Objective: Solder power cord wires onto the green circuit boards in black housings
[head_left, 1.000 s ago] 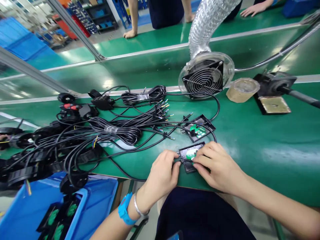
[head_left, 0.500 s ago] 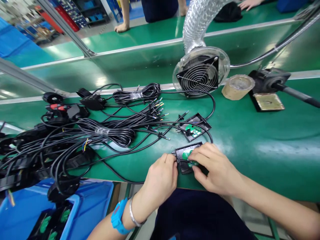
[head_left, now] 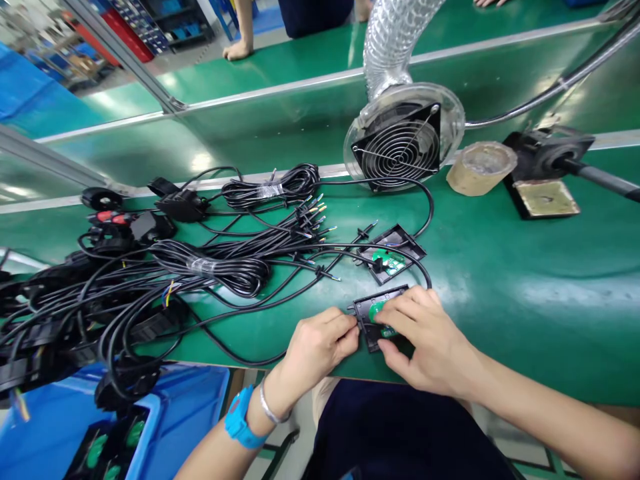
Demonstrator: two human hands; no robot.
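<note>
A shallow black plastic case [head_left: 369, 328] lies near the bench's front edge with a green circuit board [head_left: 376, 309] inside. At its left wall, my left hand [head_left: 323, 343] has its thumb and fingers pinched together. A black cable [head_left: 250, 363] runs into this hand, whose grip hides its end. Reaching over from the right, my right hand [head_left: 430, 337] holds the case, fingertips over the board and thumb by the near edge. Behind it rests a second black case [head_left: 395, 233] with a green board and a cable lying across it.
Many black cables [head_left: 210, 270] with bared coloured wire ends are heaped to the left. A fan [head_left: 397, 157] on a silver duct, a tape roll [head_left: 481, 170] and a soldering iron stand [head_left: 550, 160] line the back. A blue bin [head_left: 185, 403] sits front left; another person's hand [head_left: 239, 49] rests beyond.
The view has shifted slightly. My left fingers have moved from over the case's left end to its outer left side. My right fingers have stayed on the board, the thumb slightly lower.
</note>
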